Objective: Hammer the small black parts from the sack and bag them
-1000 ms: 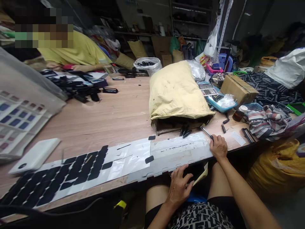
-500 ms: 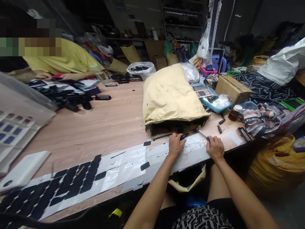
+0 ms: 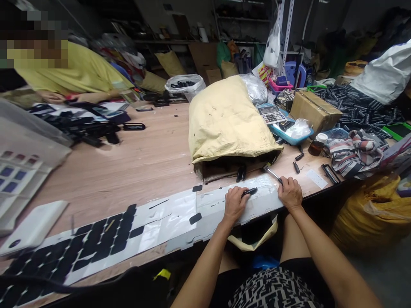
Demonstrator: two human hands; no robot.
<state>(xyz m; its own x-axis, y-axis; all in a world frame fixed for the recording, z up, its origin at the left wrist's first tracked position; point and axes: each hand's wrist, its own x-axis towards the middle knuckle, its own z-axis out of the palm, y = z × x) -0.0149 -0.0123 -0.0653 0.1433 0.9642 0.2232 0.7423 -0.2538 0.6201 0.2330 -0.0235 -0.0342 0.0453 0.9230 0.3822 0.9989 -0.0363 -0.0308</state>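
One wooden table (image 3: pixel 154 145) is topped by a large pale yellow sack (image 3: pixel 231 119), laid with its gaping mouth toward the near edge; its dark inside cannot be made out, but two small dark pieces (image 3: pixel 240 173) are seen at the opening. Behind it, black parts (image 3: pixel 185 84) are held in a white bin (image 3: pixel 195 93). To the right, a blue tray (image 3: pixel 294 140) is loaded with clear plastic (image 3: pixel 301 128), a calculator (image 3: pixel 271 114) being propped at its edge. Something dark brown is contained in a white-capped bottle (image 3: pixel 316 147).

Both hands are stretched forward, well apart from the bin. By the left hand (image 3: pixel 235 205), at a pale board (image 3: pixel 213 220), a slim black piece (image 3: pixel 251 191) is pinched between thumb and fingers. By the right hand (image 3: pixel 290 194), fingers curled, a metal-shafted tool (image 3: pixel 272 174) is gripped, its far end pointed toward the sack's mouth.
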